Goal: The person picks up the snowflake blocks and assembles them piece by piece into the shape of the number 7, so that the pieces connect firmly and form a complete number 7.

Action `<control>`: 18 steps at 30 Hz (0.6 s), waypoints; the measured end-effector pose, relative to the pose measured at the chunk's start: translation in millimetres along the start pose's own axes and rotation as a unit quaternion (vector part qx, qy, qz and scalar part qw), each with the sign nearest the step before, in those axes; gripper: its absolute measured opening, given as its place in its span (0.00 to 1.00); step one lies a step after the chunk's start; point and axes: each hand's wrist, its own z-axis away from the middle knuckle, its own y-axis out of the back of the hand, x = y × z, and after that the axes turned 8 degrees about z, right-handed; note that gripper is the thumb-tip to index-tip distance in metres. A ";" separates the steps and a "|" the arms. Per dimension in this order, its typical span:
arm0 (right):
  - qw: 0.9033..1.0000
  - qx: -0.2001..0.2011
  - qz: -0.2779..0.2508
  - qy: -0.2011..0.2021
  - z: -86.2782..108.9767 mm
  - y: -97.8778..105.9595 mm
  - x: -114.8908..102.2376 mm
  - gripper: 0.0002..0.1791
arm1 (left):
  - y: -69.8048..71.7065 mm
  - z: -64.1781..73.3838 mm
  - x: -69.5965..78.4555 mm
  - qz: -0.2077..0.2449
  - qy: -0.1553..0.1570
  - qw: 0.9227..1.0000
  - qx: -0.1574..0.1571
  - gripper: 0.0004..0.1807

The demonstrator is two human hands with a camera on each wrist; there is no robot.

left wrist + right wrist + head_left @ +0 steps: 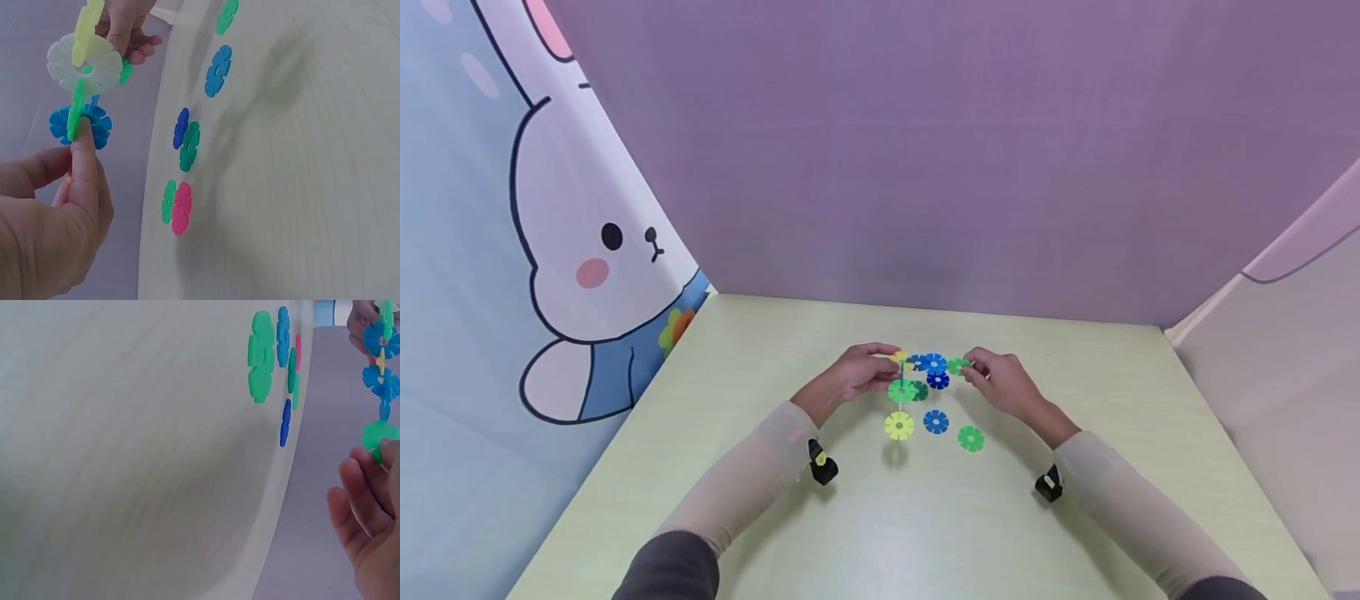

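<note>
Pinching a green disc [375, 432] at one end of a linked chain [928, 362], the fingers [361, 489] of the right hand [1006, 383] work opposite the left hand [854, 373], which grips the chain above the worktop [895, 525]; bracing close by should limit twisting.

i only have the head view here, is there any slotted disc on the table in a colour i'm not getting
Observer: Yes, the left wrist view shows a pink slotted disc on the table.
Operator: anything right beside that one
Observer: A light green slotted disc is next to it; I can't tell whether they touch.
Operator: ok and in the held-up build, is there a disc i only get edge-on
Observer: Yes, a whitish slotted disc; the left wrist view shows its round face, partly covered by a yellow slotted disc.
</note>
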 end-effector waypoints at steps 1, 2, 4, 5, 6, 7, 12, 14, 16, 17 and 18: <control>1.000 0.002 -0.002 0.003 0.0 -0.1 0.1 0.06 | 0.1 0.1 0.0 -0.001 0.000 1.000 0.000 0.22; 1.000 0.003 -0.002 0.005 -0.1 -0.3 -0.1 0.06 | 0.1 0.3 0.1 -0.001 -0.001 1.000 0.000 0.22; 1.000 0.005 -0.002 0.010 -0.2 -1.2 0.1 0.06 | 0.1 0.1 -0.2 -0.002 -0.001 1.000 -0.002 0.22; 1.000 0.005 -0.002 0.013 -0.2 -1.8 0.0 0.06 | 0.0 0.2 -0.2 -0.002 -0.001 1.000 -0.004 0.22; 1.000 0.005 -0.002 0.015 -0.3 -2.3 -0.2 0.06 | -0.4 0.4 -0.3 -0.001 0.000 1.000 -0.006 0.22; 1.000 0.006 -0.002 0.016 -0.3 -2.5 -0.7 0.06 | -0.8 0.5 -0.4 -0.002 0.001 1.000 -0.008 0.22; 1.000 0.006 0.003 0.015 0.1 -3.4 -2.3 0.05 | -2.9 1.4 -0.6 -0.005 0.002 1.000 -0.011 0.22; 1.000 0.008 0.003 0.020 0.4 -3.2 -2.5 0.05 | -3.6 1.5 -0.8 -0.005 0.000 1.000 -0.010 0.22; 0.999 0.013 0.003 0.029 0.6 -3.1 -2.4 0.05 | -3.7 1.6 -1.5 -0.004 0.001 1.000 -0.010 0.22; 0.999 0.015 0.003 0.034 0.7 -3.4 -2.3 0.05 | -3.5 1.4 -2.1 -0.005 0.001 1.000 -0.010 0.22; 0.999 0.018 0.005 0.038 0.7 -3.8 -2.2 0.05 | -3.2 1.2 -2.8 -0.004 0.002 1.000 -0.010 0.22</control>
